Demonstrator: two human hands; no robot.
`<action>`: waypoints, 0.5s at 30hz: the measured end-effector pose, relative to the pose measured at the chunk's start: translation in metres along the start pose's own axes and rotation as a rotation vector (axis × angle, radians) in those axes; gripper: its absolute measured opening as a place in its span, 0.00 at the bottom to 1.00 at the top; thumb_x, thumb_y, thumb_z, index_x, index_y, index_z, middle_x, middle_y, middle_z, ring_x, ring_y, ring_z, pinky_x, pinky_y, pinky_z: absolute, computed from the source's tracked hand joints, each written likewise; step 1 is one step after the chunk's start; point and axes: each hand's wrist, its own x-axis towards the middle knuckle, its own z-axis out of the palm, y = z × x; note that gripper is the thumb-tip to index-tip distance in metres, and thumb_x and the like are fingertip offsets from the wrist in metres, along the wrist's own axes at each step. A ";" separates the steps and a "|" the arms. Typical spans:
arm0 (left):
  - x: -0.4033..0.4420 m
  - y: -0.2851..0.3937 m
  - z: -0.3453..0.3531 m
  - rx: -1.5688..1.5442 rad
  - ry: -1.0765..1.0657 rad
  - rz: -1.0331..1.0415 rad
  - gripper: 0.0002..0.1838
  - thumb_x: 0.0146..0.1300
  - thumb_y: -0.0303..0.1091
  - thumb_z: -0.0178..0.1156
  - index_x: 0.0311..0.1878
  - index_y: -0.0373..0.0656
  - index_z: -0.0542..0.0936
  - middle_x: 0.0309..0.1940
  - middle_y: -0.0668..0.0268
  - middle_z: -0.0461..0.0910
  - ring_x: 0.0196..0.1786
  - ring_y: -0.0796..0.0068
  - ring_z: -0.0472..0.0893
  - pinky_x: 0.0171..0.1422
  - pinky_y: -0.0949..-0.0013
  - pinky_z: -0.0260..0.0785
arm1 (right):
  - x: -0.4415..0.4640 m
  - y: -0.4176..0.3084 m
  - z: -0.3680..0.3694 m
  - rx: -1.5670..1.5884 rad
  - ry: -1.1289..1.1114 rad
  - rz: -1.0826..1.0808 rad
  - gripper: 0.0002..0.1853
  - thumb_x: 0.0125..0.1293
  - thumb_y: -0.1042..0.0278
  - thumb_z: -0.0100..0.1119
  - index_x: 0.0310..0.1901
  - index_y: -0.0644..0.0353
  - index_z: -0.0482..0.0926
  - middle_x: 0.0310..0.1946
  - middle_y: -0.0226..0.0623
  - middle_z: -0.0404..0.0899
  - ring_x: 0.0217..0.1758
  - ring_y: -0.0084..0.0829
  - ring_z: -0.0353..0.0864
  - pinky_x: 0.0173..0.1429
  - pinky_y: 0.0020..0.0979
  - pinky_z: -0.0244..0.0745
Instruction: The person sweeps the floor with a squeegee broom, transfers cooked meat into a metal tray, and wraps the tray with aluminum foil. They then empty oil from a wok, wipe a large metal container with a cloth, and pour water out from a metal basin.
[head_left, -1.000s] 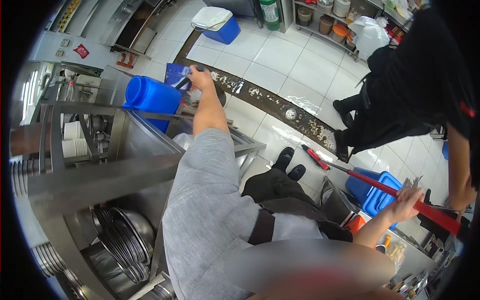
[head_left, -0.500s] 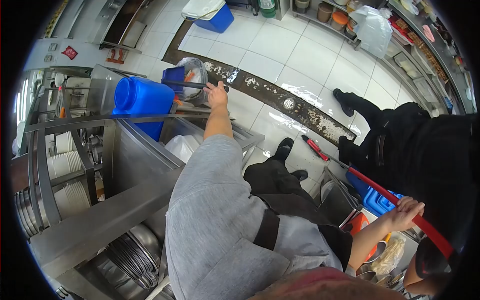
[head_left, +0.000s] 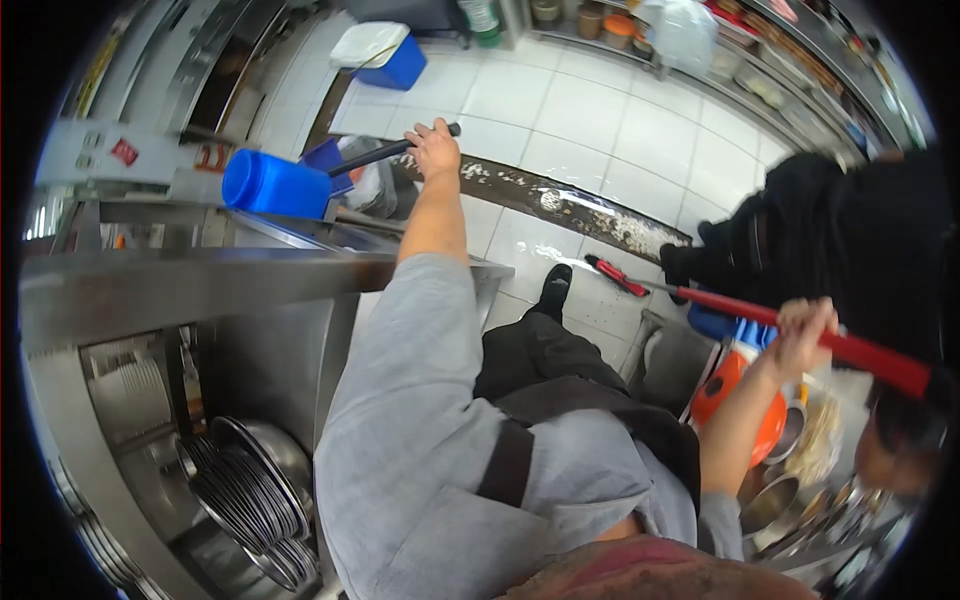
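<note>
My left hand [head_left: 434,150], arm stretched forward, is closed around the dark handle [head_left: 382,154] of a long-handled dustpan. Its blue pan [head_left: 326,166] is beside a bin lined with a plastic bag [head_left: 375,190], partly hidden behind it; I cannot tell whether the two touch. On the right, my right hand [head_left: 803,338] grips the red pole of a broom [head_left: 735,306]. The broom's red head [head_left: 618,276] rests on the tiled floor near a co-worker's feet.
A blue container [head_left: 275,185] stands beside the dustpan. Metal shelving [head_left: 200,290] with stacked plates [head_left: 245,495] is close on my left. A co-worker in black [head_left: 830,250] stands at right, near an orange object [head_left: 735,405]. A drain channel [head_left: 550,202] crosses the floor; a cooler [head_left: 385,55] lies beyond.
My view has shifted. My left hand has risen and the dustpan handle now slants upward toward it. The broom stays in my right hand, its head still on the floor.
</note>
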 end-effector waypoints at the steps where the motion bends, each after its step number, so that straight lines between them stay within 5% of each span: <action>1: -0.003 0.011 -0.017 0.003 0.069 0.070 0.08 0.63 0.32 0.47 0.43 0.44 0.73 0.46 0.47 0.72 0.54 0.39 0.71 0.50 0.46 0.68 | -0.007 -0.008 0.004 0.001 0.075 0.046 0.18 0.68 0.72 0.50 0.20 0.54 0.60 0.11 0.24 0.57 0.11 0.16 0.55 0.16 0.20 0.52; 6: -0.037 0.057 -0.106 -0.362 0.206 0.175 0.08 0.58 0.31 0.53 0.40 0.42 0.71 0.32 0.55 0.78 0.42 0.52 0.78 0.45 0.51 0.68 | -0.015 -0.013 -0.002 0.021 0.067 0.037 0.19 0.65 0.71 0.57 0.17 0.53 0.63 0.10 0.23 0.60 0.10 0.14 0.58 0.15 0.21 0.53; 15: -0.209 0.091 -0.178 -0.852 -0.004 0.255 0.21 0.56 0.40 0.61 0.48 0.37 0.69 0.35 0.43 0.78 0.40 0.40 0.76 0.44 0.47 0.68 | -0.074 -0.042 -0.034 -0.160 0.148 -0.034 0.19 0.62 0.67 0.61 0.16 0.57 0.66 0.11 0.21 0.62 0.14 0.14 0.61 0.18 0.21 0.54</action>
